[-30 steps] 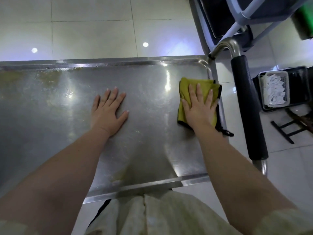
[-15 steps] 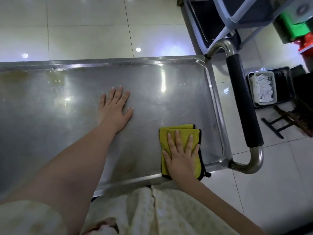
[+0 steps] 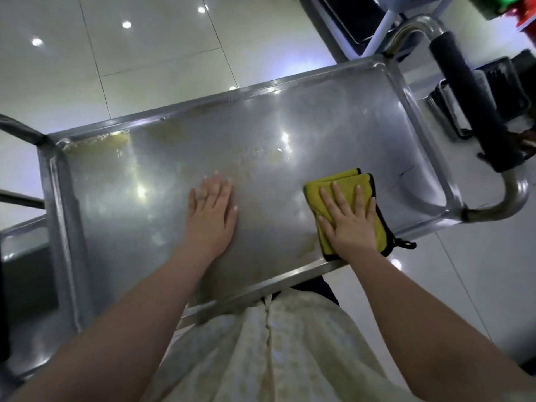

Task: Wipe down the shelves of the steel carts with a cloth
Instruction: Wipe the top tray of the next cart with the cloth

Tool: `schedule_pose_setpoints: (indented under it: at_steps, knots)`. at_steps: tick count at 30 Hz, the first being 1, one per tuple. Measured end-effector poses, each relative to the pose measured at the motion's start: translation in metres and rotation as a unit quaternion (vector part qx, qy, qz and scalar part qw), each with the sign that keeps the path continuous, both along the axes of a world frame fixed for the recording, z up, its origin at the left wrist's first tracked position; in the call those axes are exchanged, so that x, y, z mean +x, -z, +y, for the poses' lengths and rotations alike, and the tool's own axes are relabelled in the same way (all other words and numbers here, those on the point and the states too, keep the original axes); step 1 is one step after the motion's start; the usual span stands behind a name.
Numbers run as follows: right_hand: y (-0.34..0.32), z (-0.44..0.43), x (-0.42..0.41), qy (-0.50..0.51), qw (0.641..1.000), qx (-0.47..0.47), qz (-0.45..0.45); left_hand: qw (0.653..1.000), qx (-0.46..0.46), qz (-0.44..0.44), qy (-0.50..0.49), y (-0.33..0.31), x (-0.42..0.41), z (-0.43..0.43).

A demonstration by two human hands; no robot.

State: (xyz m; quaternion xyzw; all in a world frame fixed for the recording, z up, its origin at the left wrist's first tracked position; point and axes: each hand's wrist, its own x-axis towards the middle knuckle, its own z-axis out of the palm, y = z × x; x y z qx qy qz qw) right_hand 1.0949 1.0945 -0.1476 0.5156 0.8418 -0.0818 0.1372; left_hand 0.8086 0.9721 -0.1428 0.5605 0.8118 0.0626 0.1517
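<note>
The steel cart's top shelf (image 3: 333, 117) fills the middle of the head view, with yellowish smears near its far left corner and along the near edge. A folded yellow cloth with a black border (image 3: 345, 181) lies on the shelf's near right part. My right hand (image 3: 349, 221) presses flat on the cloth, fingers straight and spread. My left hand (image 3: 211, 213) rests flat on the bare steel at the shelf's centre, fingers straight.
The cart's handle with a black foam grip (image 3: 470, 105) curves round the right end. Beyond it a dark crate (image 3: 510, 82) sits on the tiled floor. Another cart's frame (image 3: 374, 21) stands at the far right. A lower steel shelf (image 3: 26, 256) shows at left.
My right hand slid the cloth from the far right corner back to the near right edge. The camera view tilted, so the shelf now runs slantwise. My left hand stays flat on the steel.
</note>
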Motion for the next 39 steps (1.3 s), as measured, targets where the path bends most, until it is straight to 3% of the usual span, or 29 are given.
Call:
schedule_pose_setpoints:
  at_steps: [7, 13, 19, 23, 25, 29, 34, 36, 39]
  knots:
    - [-0.007, -0.001, -0.003, 0.013, 1.0, -0.017, -0.005, 0.997, -0.048, 0.034, -0.057, 0.013, -0.017, -0.055]
    - [-0.009, -0.053, -0.062, 0.102, 0.994, -0.041, 0.02, 0.997, -0.03, 0.046, -0.059, 0.017, -0.016, -0.059]
    - [-0.009, -0.137, -0.127, -0.101, 0.99, -0.083, 0.06, 0.997, 0.016, 0.011, -0.076, 0.02, -0.018, -0.061]
    - [-0.013, -0.117, -0.116, -0.164, 0.982, -0.085, 0.034, 0.997, 0.02, 0.008, -0.079, 0.02, -0.017, -0.061]
    - [-0.013, -0.089, -0.092, -0.124, 0.989, -0.072, 0.027, 0.997, 0.015, 0.005, -0.08, 0.02, -0.016, -0.06]
    - [-0.016, -0.024, -0.025, 0.059, 0.997, -0.057, 0.006, 0.997, 0.014, 0.004, -0.074, 0.023, -0.014, -0.06]
    - [-0.018, 0.024, -0.014, 0.259, 0.963, -0.079, 0.008, 0.997, 0.017, -0.001, -0.078, 0.025, -0.015, -0.058]
    - [-0.016, 0.017, -0.044, 0.251, 0.965, -0.074, 0.008, 0.996, 0.014, -0.005, -0.085, 0.025, -0.017, -0.059]
    - [-0.012, -0.016, -0.102, 0.114, 0.992, -0.057, 0.003, 0.997, 0.012, 0.006, -0.08, 0.026, -0.02, -0.063]
